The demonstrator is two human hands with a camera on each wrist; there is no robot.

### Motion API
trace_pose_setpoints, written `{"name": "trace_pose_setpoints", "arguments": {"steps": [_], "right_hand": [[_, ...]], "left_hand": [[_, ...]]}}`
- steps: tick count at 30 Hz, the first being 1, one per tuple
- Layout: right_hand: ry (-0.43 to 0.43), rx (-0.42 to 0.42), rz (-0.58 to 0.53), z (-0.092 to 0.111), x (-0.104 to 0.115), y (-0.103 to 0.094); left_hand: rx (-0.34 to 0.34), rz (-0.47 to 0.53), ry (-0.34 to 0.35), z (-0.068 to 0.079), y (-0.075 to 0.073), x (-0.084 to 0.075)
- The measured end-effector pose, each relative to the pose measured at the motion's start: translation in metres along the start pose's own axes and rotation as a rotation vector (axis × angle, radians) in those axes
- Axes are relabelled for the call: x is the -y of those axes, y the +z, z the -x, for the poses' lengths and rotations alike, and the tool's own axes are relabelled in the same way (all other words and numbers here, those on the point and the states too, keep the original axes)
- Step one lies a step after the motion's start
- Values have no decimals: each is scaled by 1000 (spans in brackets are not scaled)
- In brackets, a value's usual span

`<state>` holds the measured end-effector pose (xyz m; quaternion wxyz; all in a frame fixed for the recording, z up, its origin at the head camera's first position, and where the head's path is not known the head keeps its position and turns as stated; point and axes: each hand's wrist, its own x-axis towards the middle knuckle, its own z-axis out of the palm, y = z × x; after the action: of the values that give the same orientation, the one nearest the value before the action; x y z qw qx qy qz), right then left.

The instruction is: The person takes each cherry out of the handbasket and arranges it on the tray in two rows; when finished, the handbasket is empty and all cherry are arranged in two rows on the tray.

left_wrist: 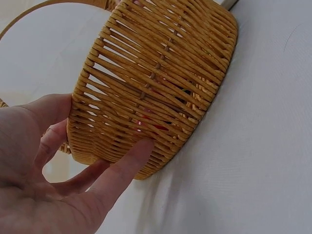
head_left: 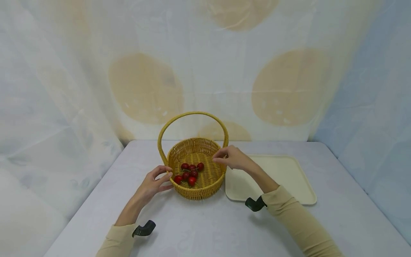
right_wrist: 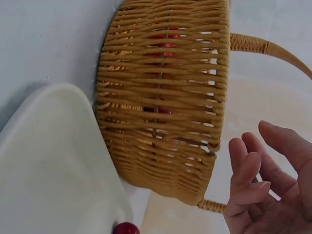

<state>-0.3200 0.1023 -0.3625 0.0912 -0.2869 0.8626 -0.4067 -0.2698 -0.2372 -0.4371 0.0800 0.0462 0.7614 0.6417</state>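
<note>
A round yellow-brown wicker basket [head_left: 197, 194] with a tall hoop handle stands upright on the table. Several dark red cherries [head_left: 191, 181], some with stems, lie in its front left part. My left hand [head_left: 153, 184] grips the basket's left rim, its fingertips on the rim and against the outer wall [left_wrist: 161, 83]. Over the right rim hovers my right hand [head_left: 232, 157], fingers loosely bent. In the right wrist view, nothing sits between that hand's thumb [right_wrist: 280, 136] and fingers.
Right of the basket lies a cream rectangular tray [head_left: 289, 178], partly under my right forearm. A single cherry [right_wrist: 126, 228] shows by the tray's edge in the right wrist view. A pale cloth with tan circles hangs behind the table [head_left: 205, 228].
</note>
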Motion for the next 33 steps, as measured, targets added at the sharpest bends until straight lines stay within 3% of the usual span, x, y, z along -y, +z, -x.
{"name": "trace_pose_setpoints", "arguments": {"steps": [13, 27, 33], "right_hand": [[2, -7, 28, -18, -5, 22], [32, 43, -11, -41, -4, 38], [82, 43, -28, -46, 1, 41]], "left_hand": [[-8, -1, -2, 0, -1, 4], [-2, 6, -1, -1, -2, 5], [1, 8, 8, -1, -3, 3]]}}
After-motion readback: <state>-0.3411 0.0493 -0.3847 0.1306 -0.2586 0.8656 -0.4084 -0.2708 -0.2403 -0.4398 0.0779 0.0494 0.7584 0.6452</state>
